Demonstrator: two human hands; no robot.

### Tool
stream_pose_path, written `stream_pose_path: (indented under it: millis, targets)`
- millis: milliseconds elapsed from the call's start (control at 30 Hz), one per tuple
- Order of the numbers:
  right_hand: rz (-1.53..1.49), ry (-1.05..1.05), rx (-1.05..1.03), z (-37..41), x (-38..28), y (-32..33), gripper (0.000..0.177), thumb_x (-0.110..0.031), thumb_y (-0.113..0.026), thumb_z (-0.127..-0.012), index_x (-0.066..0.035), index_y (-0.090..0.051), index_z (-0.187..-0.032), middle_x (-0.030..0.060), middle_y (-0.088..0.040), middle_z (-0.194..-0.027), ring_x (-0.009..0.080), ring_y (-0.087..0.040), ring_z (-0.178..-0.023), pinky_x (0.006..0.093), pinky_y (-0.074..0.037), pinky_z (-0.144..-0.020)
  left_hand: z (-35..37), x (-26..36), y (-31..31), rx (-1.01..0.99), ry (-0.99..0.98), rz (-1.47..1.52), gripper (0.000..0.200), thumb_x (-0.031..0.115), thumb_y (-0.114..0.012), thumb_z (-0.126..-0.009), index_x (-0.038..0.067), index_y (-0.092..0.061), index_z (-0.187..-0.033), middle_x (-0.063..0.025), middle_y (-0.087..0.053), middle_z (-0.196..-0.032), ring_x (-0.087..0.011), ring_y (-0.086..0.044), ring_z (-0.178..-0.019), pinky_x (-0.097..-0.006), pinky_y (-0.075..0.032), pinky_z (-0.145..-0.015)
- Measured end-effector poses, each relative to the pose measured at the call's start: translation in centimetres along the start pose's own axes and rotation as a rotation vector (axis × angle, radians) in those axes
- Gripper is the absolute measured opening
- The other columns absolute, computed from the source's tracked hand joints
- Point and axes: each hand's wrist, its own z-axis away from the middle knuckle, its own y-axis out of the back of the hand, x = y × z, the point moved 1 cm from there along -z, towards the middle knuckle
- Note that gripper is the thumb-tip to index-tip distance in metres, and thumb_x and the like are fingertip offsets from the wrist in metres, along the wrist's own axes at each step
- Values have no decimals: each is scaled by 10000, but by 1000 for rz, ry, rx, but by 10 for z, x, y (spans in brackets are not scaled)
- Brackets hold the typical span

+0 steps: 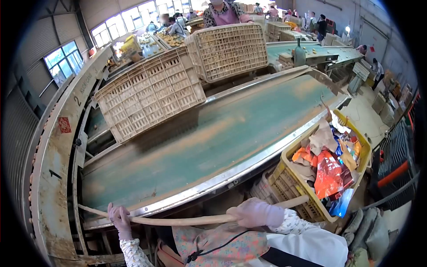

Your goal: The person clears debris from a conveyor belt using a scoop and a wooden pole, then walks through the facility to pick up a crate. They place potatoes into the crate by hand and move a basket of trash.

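A long pale wooden pole (187,220) lies across the front edge of the green conveyor belt (195,151) in the head view. My left hand (119,218), in a light purple glove, is closed round the pole near the belt's lower left corner. Further right, my right hand (255,213), gloved alike, grips the same pole. Its thick right end reaches the side of a yellow crate (284,184). The thin left end runs to the metal frame at the left.
Two beige crates (151,93) (231,51) stand tilted along the belt's far side, a person in a pink apron (227,17) behind them. Torn wrappers (329,173) fill the yellow crate. Dark sacks (367,229) lie at the lower right. Other people stand further back.
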Motion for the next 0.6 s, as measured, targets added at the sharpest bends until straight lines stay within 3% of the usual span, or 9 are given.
stream_pose_path:
  millis: [67, 100, 200, 233, 333, 367, 400, 500, 600]
  targets:
    - [155, 177, 185, -8, -18, 6, 238, -208, -594, -802, -57, -521, -970, 125, -636, -744, 332, -652, -775, 445, -490, -712, 10, -8, -1, -11, 43, -31, 420, 258, -461, -907, 79, -527, -533, -79, -530, -574, -280, -563, -657, -505, -336, -1057]
    - [235, 206, 222, -12, -24, 4, 252, -210, -599, -800, -53, -518, -980, 117, -638, -760, 326, -653, -779, 440, -489, -712, 8, -3, 5, 24, 75, -4, 447, 257, -467, -909, 78, -509, -502, -90, -476, -521, -295, -516, -592, -456, -438, -890]
    - [350, 270, 217, -7, -29, 15, 375, -247, -597, -803, -109, -508, -1140, 78, -604, -742, 254, -643, -706, 385, -477, -634, 10, -14, 15, 0, 128, 31, 463, 259, -482, -901, 74, -492, -476, -103, -462, -515, -305, -493, -570, -426, -426, -684]
    - [400, 195, 140, 2, -26, 24, 449, -272, -611, -808, -107, -500, -1211, 88, -613, -785, 252, -643, -749, 378, -479, -693, 7, 8, 11, 34, 44, 34, 472, 258, -491, -894, 71, -471, -461, -107, -438, -509, -309, -480, -558, -429, -349, -578]
    - [320, 142, 411, 51, 28, 38, 499, -231, -689, -719, -165, -588, -1204, 60, -631, -854, 247, -630, -853, 422, -453, -827, 9, 45, -21, 31, -135, 25, 354, 177, -591, -812, 74, -448, -505, -92, -413, -519, -309, -463, -553, -433, -344, -574]
    - [404, 73, 553, 74, 28, 57, 425, -188, -716, -658, -168, -656, -1077, 63, -643, -876, 250, -622, -827, 434, -441, -868, 1, 84, -22, -40, -152, 17, 317, 187, -622, -779, 77, -463, -528, -84, -425, -529, -309, -481, -573, -431, -367, -593]
    - [530, -182, 436, 90, 19, 88, 323, -149, -707, -633, -169, -683, -954, 45, -631, -831, 249, -606, -801, 452, -423, -906, -14, 133, -23, -117, -170, 10, 287, 196, -654, -747, 81, -479, -551, -77, -437, -539, -310, -498, -593, -428, -390, -611]
    - [685, -250, 1350, 126, 29, 108, 204, -67, -629, -694, -156, -659, -875, 26, -526, -645, 256, -572, -685, 496, -337, -1034, -48, 238, -43, -6, -478, 162, 233, 273, -713, -691, 107, -561, -630, -47, -472, -558, -268, -555, -653, -415, -460, -713]
    - [741, -210, 1430, 135, 19, 116, 240, -45, -641, -699, -132, -668, -921, 30, -492, -642, 249, -542, -675, 500, -341, -1039, -67, 312, -45, -108, -686, 294, 267, 300, -737, -677, 112, -663, -852, -12, -524, -624, -205, -572, -693, -412, -488, -815]
